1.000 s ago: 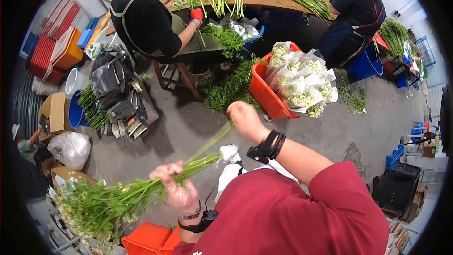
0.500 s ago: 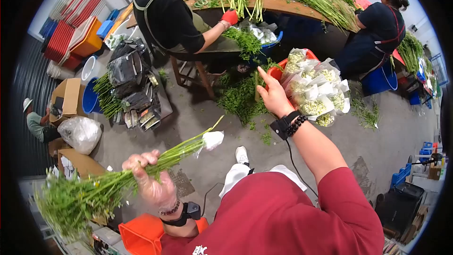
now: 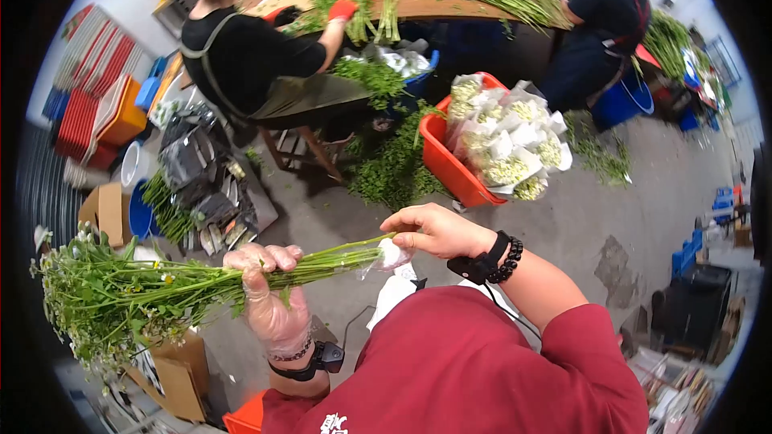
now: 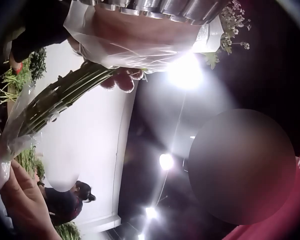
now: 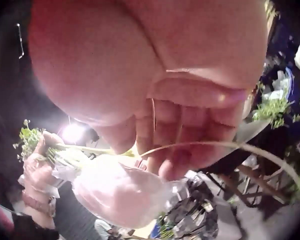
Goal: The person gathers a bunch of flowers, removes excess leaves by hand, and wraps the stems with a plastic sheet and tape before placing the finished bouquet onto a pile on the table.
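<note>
A bunch of long green stems with small white flowers [image 3: 121,293] lies across my left hand [image 3: 275,297], whose fingers in a clear plastic glove curl round the stems. The flower heads spread to the left; the cut ends point right, with a white wrap in clear plastic [image 3: 392,255] round them. Beside this wrap my right hand [image 3: 441,231], ungloved, pinches a thin stem between thumb and fingers. That stem [image 5: 260,154] curves away to the right in the right wrist view, above the wrapped end [image 5: 122,192]. In the left wrist view the stems [image 4: 65,95] run down to the wrap.
An orange-red crate [image 3: 446,165] of white-wrapped flowers stands ahead on the floor, beside loose greenery [image 3: 390,165]. Black-wrapped bunches [image 3: 197,161] are at the left. Two people work at a wooden table [image 3: 450,6] beyond. An orange-red container [image 3: 245,415] is below my left arm.
My right hand, stretched out near the crate half a second ago, has come back to the wrapped stem ends and pinches a stem. The bunch has risen and lies more level in my left hand.
</note>
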The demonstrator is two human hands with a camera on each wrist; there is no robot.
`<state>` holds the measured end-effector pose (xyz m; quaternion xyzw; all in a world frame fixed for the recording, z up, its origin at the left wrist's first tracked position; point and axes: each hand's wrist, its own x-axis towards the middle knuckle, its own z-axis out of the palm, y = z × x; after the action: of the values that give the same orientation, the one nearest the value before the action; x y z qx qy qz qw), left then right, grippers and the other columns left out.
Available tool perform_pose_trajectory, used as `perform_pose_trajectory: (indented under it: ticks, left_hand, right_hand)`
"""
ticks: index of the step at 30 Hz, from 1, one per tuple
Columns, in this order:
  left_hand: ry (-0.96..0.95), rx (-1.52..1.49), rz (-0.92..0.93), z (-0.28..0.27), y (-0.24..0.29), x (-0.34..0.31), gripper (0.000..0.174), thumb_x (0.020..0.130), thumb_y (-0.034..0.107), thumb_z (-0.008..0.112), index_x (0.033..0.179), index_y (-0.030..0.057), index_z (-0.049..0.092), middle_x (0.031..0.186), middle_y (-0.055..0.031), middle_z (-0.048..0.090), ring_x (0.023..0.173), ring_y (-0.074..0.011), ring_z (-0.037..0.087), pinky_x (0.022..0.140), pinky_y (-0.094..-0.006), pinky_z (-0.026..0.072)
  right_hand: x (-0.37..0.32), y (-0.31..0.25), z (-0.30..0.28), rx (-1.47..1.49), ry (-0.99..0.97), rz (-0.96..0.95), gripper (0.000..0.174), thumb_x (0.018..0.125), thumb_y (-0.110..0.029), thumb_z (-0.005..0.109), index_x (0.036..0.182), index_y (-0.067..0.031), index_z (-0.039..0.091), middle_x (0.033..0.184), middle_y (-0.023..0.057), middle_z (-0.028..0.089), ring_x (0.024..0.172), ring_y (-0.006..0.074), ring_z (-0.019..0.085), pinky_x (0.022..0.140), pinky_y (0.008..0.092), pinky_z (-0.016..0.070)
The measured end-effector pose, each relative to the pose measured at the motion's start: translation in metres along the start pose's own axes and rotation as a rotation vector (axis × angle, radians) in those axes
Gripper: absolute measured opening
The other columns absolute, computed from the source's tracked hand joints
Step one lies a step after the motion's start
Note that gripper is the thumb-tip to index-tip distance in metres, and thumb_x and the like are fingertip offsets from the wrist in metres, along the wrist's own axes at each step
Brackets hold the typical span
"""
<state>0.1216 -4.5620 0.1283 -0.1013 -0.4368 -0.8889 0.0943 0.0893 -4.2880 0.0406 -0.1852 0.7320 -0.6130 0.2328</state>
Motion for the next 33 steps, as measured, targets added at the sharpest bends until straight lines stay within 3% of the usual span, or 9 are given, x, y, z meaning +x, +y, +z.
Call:
perform_pose_trajectory:
  ticks: [8, 13, 18, 21, 24, 28, 30, 31, 33]
  left_hand:
    - [-0.208, -0.074, -0.079, 0.035, -0.007, 0.005, 0.021, 0.102, 0.024, 0.066, 0.108, 0.0131, 0.049, 0.095, -0.0005, 0.049, 0.087, -0.0169, 0.053, 0.094, -0.0417, 0.0474]
    - [-0.331, -0.119, -0.210, 0.101, -0.008, -0.012, 0.024, 0.102, 0.025, 0.067, 0.102, 0.0130, 0.047, 0.094, 0.0000, 0.047, 0.082, -0.0159, 0.052, 0.088, -0.0390, 0.0456]
    - [-0.424, -0.053, -0.261, 0.199, -0.051, -0.061, 0.026, 0.100, 0.026, 0.069, 0.100, 0.0131, 0.046, 0.091, 0.0006, 0.046, 0.079, -0.0146, 0.051, 0.087, -0.0393, 0.0453]
    - [-0.519, -0.105, -0.243, 0.251, -0.086, -0.093, 0.023, 0.103, 0.023, 0.065, 0.098, 0.0123, 0.046, 0.089, 0.0005, 0.045, 0.078, -0.0144, 0.049, 0.084, -0.0391, 0.0447]
    - [-0.555, -0.197, -0.109, 0.309, -0.100, -0.110, 0.022, 0.104, 0.022, 0.064, 0.099, 0.0119, 0.046, 0.090, 0.0000, 0.045, 0.077, -0.0156, 0.049, 0.083, -0.0391, 0.0445]
    - [-0.548, 0.006, -0.110, 0.389, -0.142, -0.140, 0.023, 0.102, 0.023, 0.067, 0.099, 0.0092, 0.049, 0.088, -0.0043, 0.051, 0.081, -0.0201, 0.058, 0.087, -0.0439, 0.0527]
    - [-0.663, 0.013, -0.221, 0.416, -0.169, -0.151, 0.020, 0.101, 0.023, 0.068, 0.104, 0.0092, 0.054, 0.094, -0.0039, 0.054, 0.088, -0.0195, 0.059, 0.091, -0.0418, 0.0513]
    - [-0.685, 0.031, -0.255, 0.433, -0.182, -0.160, 0.019, 0.101, 0.022, 0.068, 0.104, 0.0085, 0.055, 0.094, -0.0044, 0.055, 0.089, -0.0197, 0.061, 0.090, -0.0406, 0.0519]
    - [-0.713, 0.061, -0.372, 0.468, -0.212, -0.180, 0.016, 0.101, 0.019, 0.067, 0.104, 0.0070, 0.056, 0.094, -0.0059, 0.059, 0.090, -0.0207, 0.064, 0.089, -0.0394, 0.0532]
  right_hand:
    - [-0.084, -0.005, 0.000, -0.325, 0.376, -0.116, 0.016, 0.093, -0.017, 0.068, 0.101, -0.0050, 0.072, 0.095, 0.0140, 0.072, 0.090, 0.0340, 0.069, 0.081, 0.0426, 0.0554]
    - [-0.160, -0.035, 0.003, -0.656, 0.602, -0.026, 0.012, 0.090, -0.026, 0.069, 0.094, -0.0167, 0.076, 0.085, 0.0035, 0.072, 0.078, 0.0286, 0.070, 0.065, 0.0432, 0.0521]
    - [-0.250, -0.003, -0.022, -0.481, 0.878, -0.073, 0.011, 0.087, -0.021, 0.070, 0.091, -0.0128, 0.077, 0.078, 0.0076, 0.072, 0.072, 0.0290, 0.070, 0.064, 0.0391, 0.0542]
    - [-0.302, 0.021, -0.046, -0.471, 1.219, 0.242, 0.019, 0.083, -0.028, 0.067, 0.084, -0.0117, 0.078, 0.075, 0.0124, 0.071, 0.073, 0.0350, 0.070, 0.068, 0.0444, 0.0563]
    - [-0.397, 0.131, -0.086, 0.260, 1.356, 0.416, 0.023, 0.087, -0.023, 0.070, 0.092, -0.0014, 0.078, 0.078, 0.0157, 0.075, 0.065, 0.0221, 0.069, 0.065, 0.0380, 0.0543]
    - [-0.525, 0.184, -0.105, -0.524, 1.233, 0.729, 0.034, 0.096, -0.032, 0.062, 0.117, -0.0086, 0.076, 0.110, 0.0152, 0.076, 0.106, 0.0352, 0.070, 0.098, 0.0431, 0.0540]
    - [-0.559, 0.172, -0.118, -1.276, 1.308, 0.664, 0.034, 0.098, -0.029, 0.062, 0.121, -0.0073, 0.074, 0.116, 0.0151, 0.074, 0.107, 0.0354, 0.069, 0.097, 0.0421, 0.0538]
    - [-0.571, 0.151, -0.132, -1.276, 1.318, 0.668, 0.034, 0.098, -0.029, 0.062, 0.121, -0.0073, 0.074, 0.116, 0.0151, 0.074, 0.107, 0.0354, 0.069, 0.097, 0.0421, 0.0538]
    - [-0.579, 0.080, -0.160, -0.668, 1.340, 0.169, 0.030, 0.096, -0.018, 0.068, 0.123, -0.0054, 0.072, 0.113, 0.0130, 0.074, 0.099, 0.0294, 0.071, 0.089, 0.0397, 0.0556]
